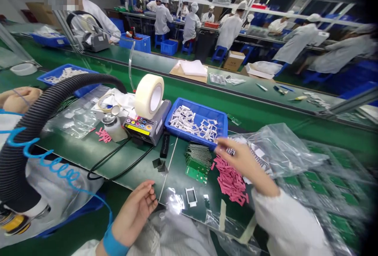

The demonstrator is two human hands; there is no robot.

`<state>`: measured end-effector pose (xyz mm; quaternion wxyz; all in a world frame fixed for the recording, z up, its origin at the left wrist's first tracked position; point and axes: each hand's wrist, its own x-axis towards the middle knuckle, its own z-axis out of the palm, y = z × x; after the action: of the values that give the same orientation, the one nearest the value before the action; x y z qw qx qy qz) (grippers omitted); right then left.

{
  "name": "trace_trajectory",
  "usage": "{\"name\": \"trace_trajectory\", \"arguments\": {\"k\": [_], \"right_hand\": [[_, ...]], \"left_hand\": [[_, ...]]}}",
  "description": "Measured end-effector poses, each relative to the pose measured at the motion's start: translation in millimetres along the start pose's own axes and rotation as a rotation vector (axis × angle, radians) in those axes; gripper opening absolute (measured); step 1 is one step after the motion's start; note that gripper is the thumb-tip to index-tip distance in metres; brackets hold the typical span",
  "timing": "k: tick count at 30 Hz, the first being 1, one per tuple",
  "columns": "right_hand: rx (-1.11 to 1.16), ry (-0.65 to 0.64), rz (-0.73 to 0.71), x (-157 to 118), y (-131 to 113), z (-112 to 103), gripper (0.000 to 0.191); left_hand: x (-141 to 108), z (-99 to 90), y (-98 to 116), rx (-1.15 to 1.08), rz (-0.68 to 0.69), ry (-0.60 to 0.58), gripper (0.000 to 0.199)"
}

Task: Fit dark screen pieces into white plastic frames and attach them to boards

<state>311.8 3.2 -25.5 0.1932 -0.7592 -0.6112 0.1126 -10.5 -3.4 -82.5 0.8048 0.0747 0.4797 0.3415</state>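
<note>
Right hand [243, 165] pinches a small striped part [230, 151] beside the blue tray [189, 136]; left hand [134, 214] is half open below the tray.

On bench conveyor [88, 155], rectangular plastic tray [177, 108] holding die-cut frames [193, 124]. Boxy tape dispenser [144, 130] just left of it, wide tape roll [149, 96] on top. Before tray, stacked circuit boards [198, 163]; right of them, loose foam strips [230, 179], thin plastic bag [280, 149] just beyond. Corrugated hose [29, 130] far left.
</note>
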Motion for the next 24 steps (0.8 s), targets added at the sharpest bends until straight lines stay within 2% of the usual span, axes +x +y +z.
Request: {"name": "trace_trajectory", "arguments": {"k": [1,2,4,5,8,11,13,15,17,19,21,24], "right_hand": [[0.063,-0.203,-0.195,-25.2,-16.9,10.1,0.029],[0.075,-0.340,-0.304,-47.6,-31.8,21.7,0.040],[-0.035,-0.403,-0.353,-79.9,-53.2,44.9,0.067],[-0.076,-0.417,-0.352,-89.3,-59.3,54.7,0.068],[-0.085,-0.417,-0.282,-97.9,-65.1,69.9,0.050],[0.137,-0.385,-0.206,-96.4,-69.7,67.4,0.043],[0.346,-0.359,-0.237,-97.2,-79.3,65.1,0.042],[0.519,-0.316,-0.322,-99.5,-93.7,68.2,0.032],[0.634,-0.211,-0.376,-101.6,-110.1,77.2,0.028],[0.716,-0.092,-0.372,-102.3,-124.9,88.2,0.035],[0.762,-0.022,-0.361,-100.8,-136.1,96.4,0.037],[0.726,-0.075,-0.455,-92.0,-145.9,99.0,0.033]], "left_hand": [[-0.6,1.4,-2.0,0.008,-0.015,-0.031,0.011],[-1.2,2.7,-4.0,0.016,-0.026,-0.056,0.011],[-2.5,4.7,-7.7,0.040,-0.042,-0.098,0.010],[-3.4,5.6,-9.3,0.059,-0.051,-0.122,0.009],[-7.5,7.7,-13.0,0.139,-0.087,-0.211,0.010],[-12.5,8.9,-15.9,0.208,-0.124,-0.295,0.017],[-14.9,9.2,-17.6,0.200,-0.152,-0.352,0.021],[-16.2,9.0,-18.7,0.152,-0.180,-0.414,0.024],[-17.1,8.4,-18.2,0.084,-0.214,-0.465,0.031],[-18.8,6.9,-15.1,0.017,-0.218,-0.467,0.034],[-21.3,3.7,-9.4,-0.031,-0.174,-0.419,0.030],[-24.7,-6.1,2.7,-0.056,-0.096,-0.332,0.024]]}}
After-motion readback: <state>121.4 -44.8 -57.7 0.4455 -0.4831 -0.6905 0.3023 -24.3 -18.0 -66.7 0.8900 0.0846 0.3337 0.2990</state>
